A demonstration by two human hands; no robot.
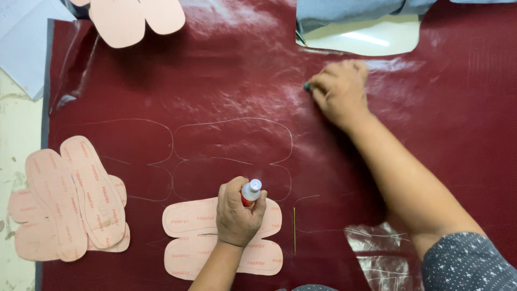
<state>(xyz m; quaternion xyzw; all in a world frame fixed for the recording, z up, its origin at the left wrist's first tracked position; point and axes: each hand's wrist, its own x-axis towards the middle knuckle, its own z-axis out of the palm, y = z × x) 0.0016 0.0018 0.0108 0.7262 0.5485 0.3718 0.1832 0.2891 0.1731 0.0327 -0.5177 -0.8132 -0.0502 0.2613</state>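
Note:
A glossy dark red leather sheet (pixel 226 81) covers the table, with thin traced sole outlines (pixel 232 141) drawn on it. My left hand (pixel 237 213) grips a small tube with a red body and white cap (pixel 250 191) and rests on a pink sole-shaped pattern pair (pixel 186 237) lying on the sheet. My right hand (pixel 340 91) is stretched far forward, fingers curled around a small dark-tipped object at its left edge, pressing on the leather near a cut-out notch (pixel 371 40).
A stack of pink insole cutouts (pixel 70 199) lies at the left edge. More pink patterns (pixel 134 19) sit at the top left beside white paper (pixel 24 43). A thin stick (pixel 294 229) lies right of my left hand. Blue-grey fabric (pixel 344 11) shows at the top.

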